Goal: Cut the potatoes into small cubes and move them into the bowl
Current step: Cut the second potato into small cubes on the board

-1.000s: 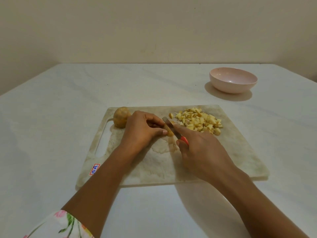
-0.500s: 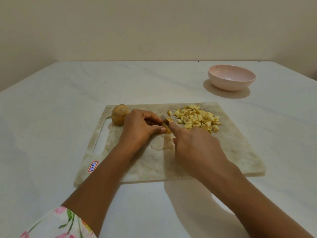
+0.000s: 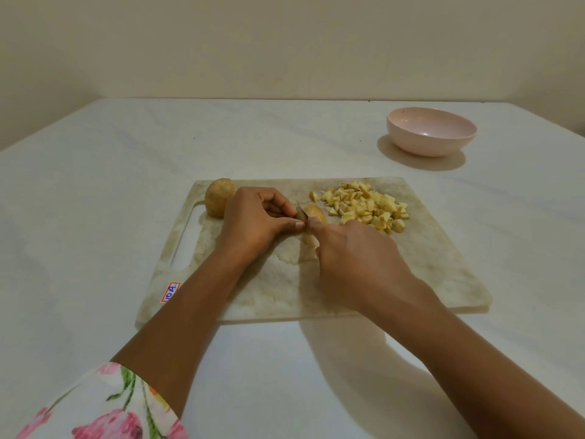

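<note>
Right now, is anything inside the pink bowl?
No potato shows inside the pink bowl; its far inner wall is bare. The near rim hides part of the bottom. The potato cubes lie piled on the cutting board.

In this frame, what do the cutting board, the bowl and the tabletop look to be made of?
Cutting board: probably plastic, matte, with a marble-style print; moulded handle slot, sticker near one corner. Bowl: pale pink, smooth, slightly glossy with a highlight inside; ceramic or melamine, unclear which. Tabletop: white with faint grey veining and soft sheen; marble or a look-alike.
</note>
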